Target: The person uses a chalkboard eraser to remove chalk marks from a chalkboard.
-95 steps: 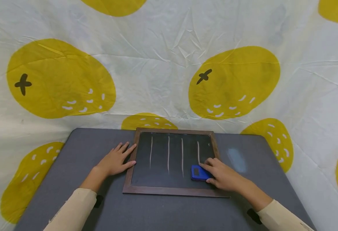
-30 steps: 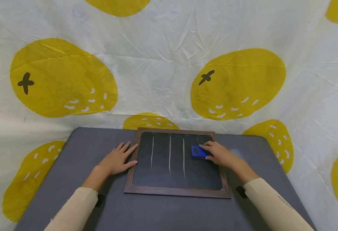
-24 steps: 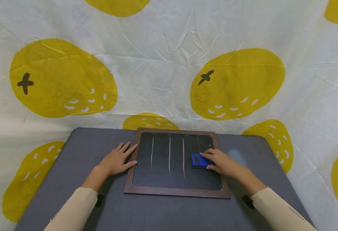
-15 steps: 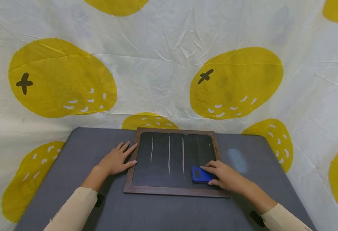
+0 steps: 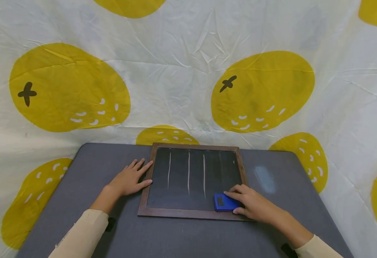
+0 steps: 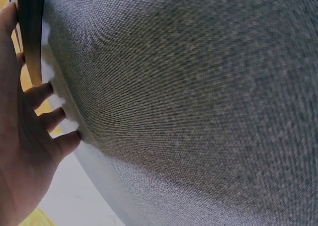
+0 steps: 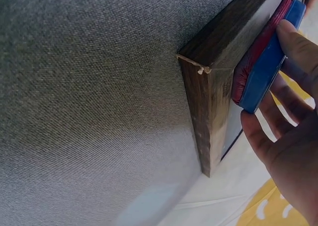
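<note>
A small blackboard [image 5: 179,179] in a brown wooden frame lies on the grey table. Three pale chalk lines run down its left and middle parts; a faint smear shows right of them. My right hand [image 5: 253,204] grips a blue board eraser [image 5: 226,202] against the board's lower right part. In the right wrist view the eraser [image 7: 268,62] shows a dark red felt underside, with thumb and fingers on its blue back. My left hand [image 5: 128,181] lies with spread fingers on the table, thumb and forefinger touching the board's left frame edge.
A pale chalky patch [image 5: 264,179] marks the grey table [image 5: 175,236] right of the board. Behind the table hangs a white cloth [image 5: 172,89] with large yellow fruit prints. A tiny chalk mark stays near the board's upper right.
The fourth chalk line at the right has been wiped to a faint trace. My right hand took the eraser up the board, then down to its lower right. My left hand kept still.
</note>
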{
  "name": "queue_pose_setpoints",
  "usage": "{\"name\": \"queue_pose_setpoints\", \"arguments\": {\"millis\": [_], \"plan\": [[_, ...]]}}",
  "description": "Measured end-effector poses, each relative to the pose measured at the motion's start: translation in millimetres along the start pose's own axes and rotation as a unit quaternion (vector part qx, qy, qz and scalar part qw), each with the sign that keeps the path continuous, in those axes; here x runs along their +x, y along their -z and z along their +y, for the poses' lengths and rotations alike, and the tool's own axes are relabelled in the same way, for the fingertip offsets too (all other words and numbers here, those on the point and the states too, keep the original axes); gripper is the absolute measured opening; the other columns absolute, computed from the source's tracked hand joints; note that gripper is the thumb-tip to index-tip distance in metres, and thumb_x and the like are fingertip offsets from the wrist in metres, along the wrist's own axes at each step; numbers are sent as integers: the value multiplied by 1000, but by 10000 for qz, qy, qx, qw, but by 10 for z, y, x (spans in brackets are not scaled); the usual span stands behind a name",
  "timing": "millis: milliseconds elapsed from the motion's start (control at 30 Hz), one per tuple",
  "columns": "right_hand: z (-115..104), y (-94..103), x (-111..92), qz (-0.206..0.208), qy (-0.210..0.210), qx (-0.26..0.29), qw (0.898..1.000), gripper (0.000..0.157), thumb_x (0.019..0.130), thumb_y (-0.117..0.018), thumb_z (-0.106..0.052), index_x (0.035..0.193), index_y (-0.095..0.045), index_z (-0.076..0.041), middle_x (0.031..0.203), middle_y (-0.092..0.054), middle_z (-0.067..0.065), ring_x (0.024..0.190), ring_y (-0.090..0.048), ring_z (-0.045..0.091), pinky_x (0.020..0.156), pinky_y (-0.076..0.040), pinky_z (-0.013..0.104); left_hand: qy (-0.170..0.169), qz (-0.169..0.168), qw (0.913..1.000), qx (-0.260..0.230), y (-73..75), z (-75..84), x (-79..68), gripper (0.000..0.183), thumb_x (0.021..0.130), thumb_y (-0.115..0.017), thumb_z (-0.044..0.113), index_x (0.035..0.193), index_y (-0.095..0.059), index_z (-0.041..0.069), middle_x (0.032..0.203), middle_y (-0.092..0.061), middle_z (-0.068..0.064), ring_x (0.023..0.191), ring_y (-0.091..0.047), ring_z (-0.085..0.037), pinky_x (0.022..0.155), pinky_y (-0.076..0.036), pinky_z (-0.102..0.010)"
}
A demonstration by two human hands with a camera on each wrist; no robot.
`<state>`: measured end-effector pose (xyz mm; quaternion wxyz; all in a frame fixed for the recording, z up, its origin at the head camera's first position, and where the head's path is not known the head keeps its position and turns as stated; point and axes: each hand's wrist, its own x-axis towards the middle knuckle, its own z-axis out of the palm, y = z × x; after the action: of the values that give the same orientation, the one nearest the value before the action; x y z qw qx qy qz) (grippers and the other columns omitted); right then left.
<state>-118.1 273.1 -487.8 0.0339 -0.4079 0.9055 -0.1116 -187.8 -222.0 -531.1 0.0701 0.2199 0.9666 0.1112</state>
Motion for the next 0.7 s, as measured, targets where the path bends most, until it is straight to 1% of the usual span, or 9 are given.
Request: {"name": "queue_pose_setpoints", "arguments": {"millis": [133,267,400,600,700], "plan": [[28,-2,45,18,-61,-82,9999,59,90,-81,-29,141,-64,-3,121,-63,9,104,-61,21,82,-56,40,-1,-8,10000,29,-8,-5,1,80,102,-49,65,167,-25,24,168,-28,-22,153,-24,-53,115,-29,-74],[94,-7,141,19,-165,-135,9998,60,90,-81,-28,142,-63,-2,122,-63,10,104,-61,23,83,-56,41,-39,5,10000,53,-1,7,7,80,102,-49,64,166,-26,23,167,-29,-23,152,-26,-54,114,-30,-74],[186,13,271,56,-277,-173,9995,60,91,-80,-26,142,-62,-1,122,-63,13,104,-62,26,83,-56,44,-48,-10,10000,52,2,10,11,80,102,-49,64,166,-27,22,167,-29,-24,151,-26,-55,114,-31,-74],[374,41,501,94,-596,-262,9978,59,92,-79,-25,143,-62,-1,124,-64,17,106,-63,31,87,-56,48,-90,65,9999,25,-10,-2,9,80,102,-49,64,166,-27,21,166,-30,-25,151,-27,-55,113,-31,-75],[469,63,627,41,-731,-266,9970,59,93,-78,-24,144,-60,0,126,-63,19,109,-62,34,90,-55,50,-62,14,10000,18,-10,-5,8,81,102,-50,64,166,-26,22,167,-29,-23,152,-26,-54,114,-30,-74]]}}
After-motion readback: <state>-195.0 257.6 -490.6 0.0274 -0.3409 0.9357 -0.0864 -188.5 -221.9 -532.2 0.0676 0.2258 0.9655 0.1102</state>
